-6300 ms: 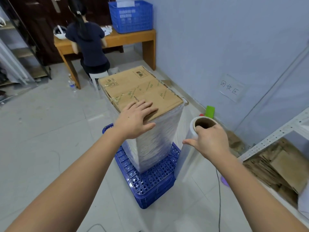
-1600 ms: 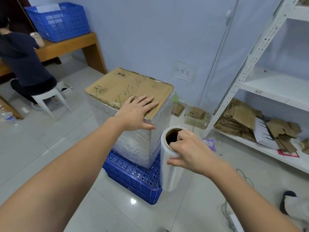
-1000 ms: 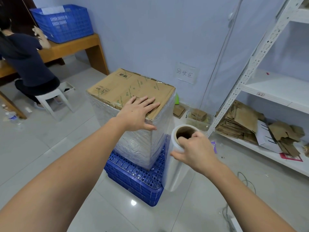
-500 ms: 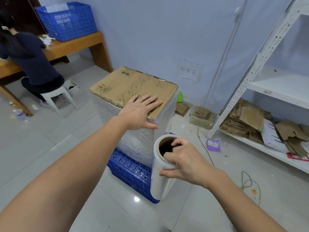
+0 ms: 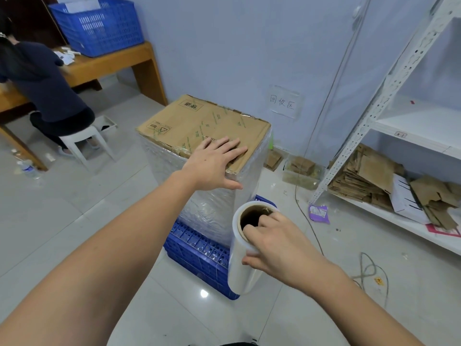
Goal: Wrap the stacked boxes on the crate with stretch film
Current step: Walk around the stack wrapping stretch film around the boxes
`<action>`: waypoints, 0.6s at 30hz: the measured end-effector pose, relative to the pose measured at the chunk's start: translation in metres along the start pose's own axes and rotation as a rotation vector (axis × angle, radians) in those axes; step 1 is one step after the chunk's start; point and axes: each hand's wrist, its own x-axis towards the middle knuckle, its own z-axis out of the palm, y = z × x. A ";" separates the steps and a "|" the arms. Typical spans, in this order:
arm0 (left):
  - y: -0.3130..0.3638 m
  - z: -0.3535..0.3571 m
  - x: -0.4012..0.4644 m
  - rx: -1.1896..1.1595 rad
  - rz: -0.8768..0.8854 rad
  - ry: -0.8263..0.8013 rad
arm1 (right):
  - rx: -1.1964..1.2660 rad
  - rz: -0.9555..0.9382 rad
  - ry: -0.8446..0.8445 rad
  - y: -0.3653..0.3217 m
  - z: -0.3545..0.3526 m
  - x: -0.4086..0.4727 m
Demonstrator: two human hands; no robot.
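The stacked cardboard boxes (image 5: 199, 123) stand on a blue plastic crate (image 5: 199, 250) on the floor, their sides covered in clear stretch film (image 5: 207, 208). My left hand (image 5: 212, 163) lies flat on the near corner of the top box, fingers straight. My right hand (image 5: 272, 243) grips the upright roll of stretch film (image 5: 240, 268) by its cardboard core, fingers hooked inside the top and thumb outside. The roll hangs just in front of the stack's near right corner, over the crate's edge.
A white metal shelf (image 5: 389, 121) with flattened cardboard (image 5: 369, 176) stands at right. A cable (image 5: 369, 270) and a purple packet (image 5: 318, 213) lie on the floor. A person on a white stool (image 5: 82, 143) sits at a wooden desk (image 5: 104, 66) bearing a blue basket (image 5: 97, 23).
I have walked round the stack from its left side toward its right corner, carrying the roll along. The roll has come back toward me. My left hand has stayed on the box top.
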 end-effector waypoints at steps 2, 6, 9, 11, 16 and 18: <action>-0.001 0.001 0.000 -0.020 -0.003 0.009 | -0.019 0.147 -0.004 -0.017 0.001 -0.003; -0.001 0.003 0.000 -0.080 0.006 0.050 | -0.041 0.374 0.110 -0.041 0.006 0.004; -0.004 0.003 -0.002 -0.133 0.021 0.095 | -0.044 0.541 0.141 -0.052 0.010 0.018; -0.007 0.002 -0.003 -0.152 0.041 0.078 | -0.039 0.612 0.141 -0.052 0.014 0.028; -0.017 -0.001 0.000 -0.087 0.152 -0.005 | -0.132 0.764 0.093 -0.055 0.016 0.042; -0.030 -0.003 0.002 -0.057 0.238 -0.037 | -0.156 0.802 0.040 -0.061 0.011 0.045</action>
